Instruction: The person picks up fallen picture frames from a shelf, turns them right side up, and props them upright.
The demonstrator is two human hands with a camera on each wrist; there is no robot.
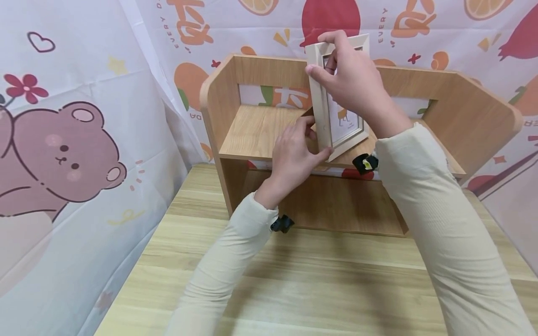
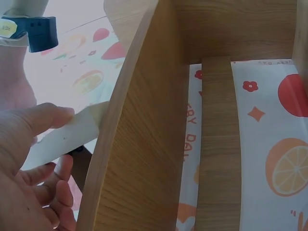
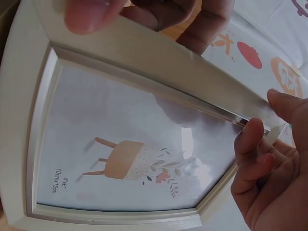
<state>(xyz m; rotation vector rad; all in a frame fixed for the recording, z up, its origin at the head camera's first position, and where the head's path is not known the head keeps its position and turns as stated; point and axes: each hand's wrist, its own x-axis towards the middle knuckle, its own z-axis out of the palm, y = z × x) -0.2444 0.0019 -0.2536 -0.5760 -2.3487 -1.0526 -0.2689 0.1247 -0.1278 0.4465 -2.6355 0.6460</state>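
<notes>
A cream picture frame (image 1: 318, 98) stands nearly upright at the upper shelf (image 1: 260, 130) of a small wooden desk rack, angled to the right. Behind its glass is a printed sheet (image 3: 120, 159) with a plant-like drawing and size text. My left hand (image 1: 292, 151) pinches the frame's lower left side, the thumb at the front and the fingers behind. Near the top, my right hand (image 1: 355, 77) grips the left side and upper edge. Part of a brown back piece (image 2: 83, 166) shows behind the frame; the rest is hidden.
The rack's left side panel (image 1: 216, 112) and right side panel (image 1: 475, 112) rise around the shelf. Below lies a lower shelf (image 1: 336, 205). The rack stands on a light wooden table (image 1: 189, 261), against a printed cloth (image 1: 252, 28).
</notes>
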